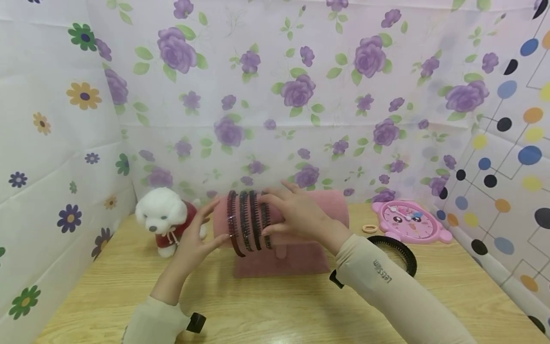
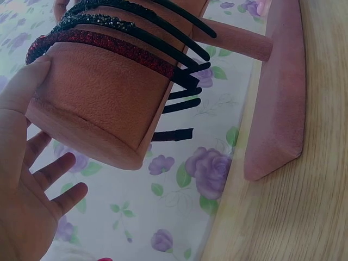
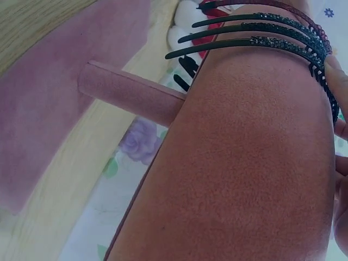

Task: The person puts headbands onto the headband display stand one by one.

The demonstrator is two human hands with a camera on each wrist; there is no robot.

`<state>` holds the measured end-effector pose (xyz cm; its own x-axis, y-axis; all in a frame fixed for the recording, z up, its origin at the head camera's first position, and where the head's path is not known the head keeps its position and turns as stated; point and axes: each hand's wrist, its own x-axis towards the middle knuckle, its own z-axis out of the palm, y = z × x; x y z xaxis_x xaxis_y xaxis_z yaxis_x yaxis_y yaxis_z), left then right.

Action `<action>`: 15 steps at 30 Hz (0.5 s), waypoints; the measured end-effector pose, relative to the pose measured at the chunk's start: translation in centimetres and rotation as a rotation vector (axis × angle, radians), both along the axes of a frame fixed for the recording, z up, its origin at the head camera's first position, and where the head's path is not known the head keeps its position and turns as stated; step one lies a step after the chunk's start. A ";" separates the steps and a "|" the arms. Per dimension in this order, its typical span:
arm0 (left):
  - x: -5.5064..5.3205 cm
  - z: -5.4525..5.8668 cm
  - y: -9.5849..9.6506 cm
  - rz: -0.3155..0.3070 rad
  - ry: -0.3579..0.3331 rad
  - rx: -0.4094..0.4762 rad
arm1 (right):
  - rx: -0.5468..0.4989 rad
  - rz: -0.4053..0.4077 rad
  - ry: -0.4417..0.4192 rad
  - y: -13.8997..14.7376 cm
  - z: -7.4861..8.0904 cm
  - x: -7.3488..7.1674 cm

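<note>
A pink padded headband stand (image 1: 331, 203) lies crosswise before me, its base (image 1: 279, 265) on the table. Several headbands circle its left part. The leftmost is a glittery red headband (image 1: 232, 222); dark toothed headbands with sparkling stones (image 1: 245, 222) stand close beside it. My left hand (image 1: 193, 241) is at the stand's left end, thumb at the red headband (image 2: 109, 48), the other fingers spread. From the right, my right hand (image 1: 296, 212) touches the rightmost dark headband (image 3: 261, 42) with spread thumb and fingers. Some right fingertips are hidden in the right wrist view.
A white plush dog (image 1: 161, 212) in red sits to the left of the stand. On the right are a pink cartoon clock (image 1: 412, 220), a small beige ring (image 1: 369, 229) and a black toothed headband (image 1: 406, 253) partly behind my right sleeve. Floral cloth hangs at the back.
</note>
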<state>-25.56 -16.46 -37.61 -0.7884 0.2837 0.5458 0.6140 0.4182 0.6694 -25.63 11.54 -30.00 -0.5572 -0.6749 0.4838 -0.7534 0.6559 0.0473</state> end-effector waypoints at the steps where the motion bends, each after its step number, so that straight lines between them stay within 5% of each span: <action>1: 0.0 0.0 0.0 0.000 -0.004 0.002 | 0.004 0.003 0.010 0.0 0.0 0.0; 15: 0.2 0.1 0.1 -0.001 -0.007 0.002 | -0.041 0.014 -0.101 1.3 0.9 1.0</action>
